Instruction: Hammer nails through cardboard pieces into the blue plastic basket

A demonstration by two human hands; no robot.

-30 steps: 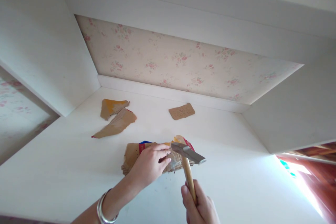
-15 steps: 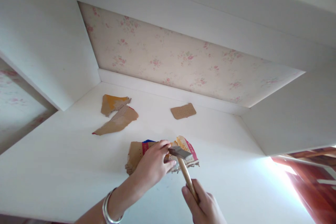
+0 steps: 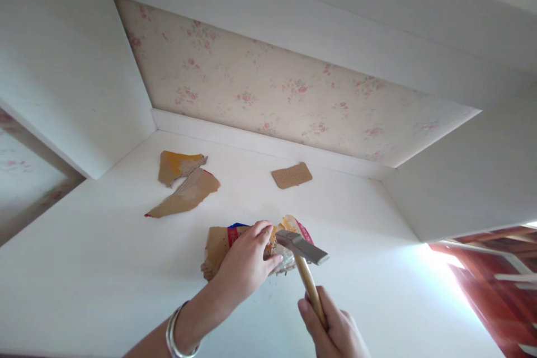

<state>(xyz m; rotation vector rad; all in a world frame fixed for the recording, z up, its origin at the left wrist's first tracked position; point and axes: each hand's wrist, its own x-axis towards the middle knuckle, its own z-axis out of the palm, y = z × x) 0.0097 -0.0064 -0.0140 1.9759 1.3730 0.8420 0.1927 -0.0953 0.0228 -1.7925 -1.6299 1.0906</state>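
On the white surface (image 3: 126, 274) lies a thick, torn stack of printed cardboard (image 3: 216, 243), brown with magenta and yellow areas and a bit of blue at its back edge. My left hand (image 3: 247, 251) presses on its middle, fingers bent, thumb apart from them; anything under the fingertips is hidden. The wooden handle of a hammer (image 3: 308, 279) is wrapped by my right hand (image 3: 333, 321). Its metal head is over the right part of the stack, just right of my left fingertips.
Two torn cardboard pieces (image 3: 184, 193) lie at the back left, and a small brown cardboard piece (image 3: 292, 175) at the back right. White side panels (image 3: 457, 179) and a floral back panel (image 3: 251, 84) enclose the surface. A white overhang (image 3: 335, 22) is above.
The hammer and my right hand have shifted a little right, with the head moving away from my left fingertips. My left hand stays on the cardboard. The view has shifted slightly.
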